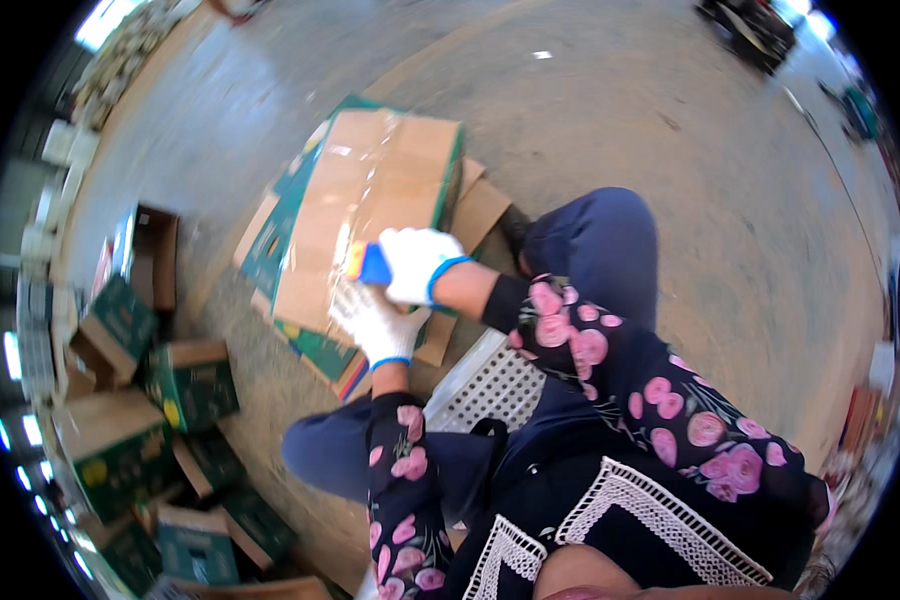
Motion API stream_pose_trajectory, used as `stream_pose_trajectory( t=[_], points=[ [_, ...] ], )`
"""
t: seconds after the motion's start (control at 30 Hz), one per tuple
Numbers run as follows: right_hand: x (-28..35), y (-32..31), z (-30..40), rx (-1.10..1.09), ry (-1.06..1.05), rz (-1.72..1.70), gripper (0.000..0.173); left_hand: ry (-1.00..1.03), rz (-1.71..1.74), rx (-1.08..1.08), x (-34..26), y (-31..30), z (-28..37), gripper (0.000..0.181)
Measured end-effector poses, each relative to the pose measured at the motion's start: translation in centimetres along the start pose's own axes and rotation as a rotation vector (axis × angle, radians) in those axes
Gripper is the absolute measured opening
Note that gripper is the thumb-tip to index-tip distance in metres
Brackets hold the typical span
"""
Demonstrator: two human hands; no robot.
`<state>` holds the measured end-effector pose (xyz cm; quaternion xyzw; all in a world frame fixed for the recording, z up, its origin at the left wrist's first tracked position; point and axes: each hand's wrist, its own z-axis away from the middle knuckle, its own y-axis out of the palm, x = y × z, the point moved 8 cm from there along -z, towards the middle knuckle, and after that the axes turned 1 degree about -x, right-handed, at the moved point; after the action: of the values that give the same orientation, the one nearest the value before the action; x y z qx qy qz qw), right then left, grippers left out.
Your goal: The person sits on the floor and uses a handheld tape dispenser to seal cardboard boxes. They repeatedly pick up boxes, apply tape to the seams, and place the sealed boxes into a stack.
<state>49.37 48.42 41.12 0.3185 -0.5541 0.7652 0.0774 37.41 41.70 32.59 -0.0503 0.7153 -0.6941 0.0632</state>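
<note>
A cardboard box (pixel 390 172) with green printed sides lies before me on other cardboard pieces, with clear tape running down the middle of its brown face. My right hand (pixel 424 262), in a white glove with a blue cuff, is closed on a blue and orange tape dispenser (pixel 373 262) at the near part of the taped seam. Just below it, my left hand (pixel 379 322), gloved in the same way, rests on the near edge of the box with its fingers spread. Its fingertips are blurred.
Flattened green and brown cardboard (pixel 262 236) lies under the box. Several green cartons (pixel 191 382) are heaped on the floor at the left. A perforated white plastic crate or stool (pixel 487 382) is between my legs. A dark machine or vehicle (pixel 750 30) stands at the top right.
</note>
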Motion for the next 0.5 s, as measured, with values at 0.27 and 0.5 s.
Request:
stream_pose_trajectory(
  t=[0.27,0.5],
  points=[
    [0.1,1.0,3.5,0.023,0.008,0.025,0.046,0.019,0.398,-0.404,2.0,-3.0,2.9,0.099],
    [-6.8,1.9,11.0,0.070,0.097,0.013,0.043,0.055,0.500,-0.511,2.2,-2.1,3.4,0.099]
  ],
)
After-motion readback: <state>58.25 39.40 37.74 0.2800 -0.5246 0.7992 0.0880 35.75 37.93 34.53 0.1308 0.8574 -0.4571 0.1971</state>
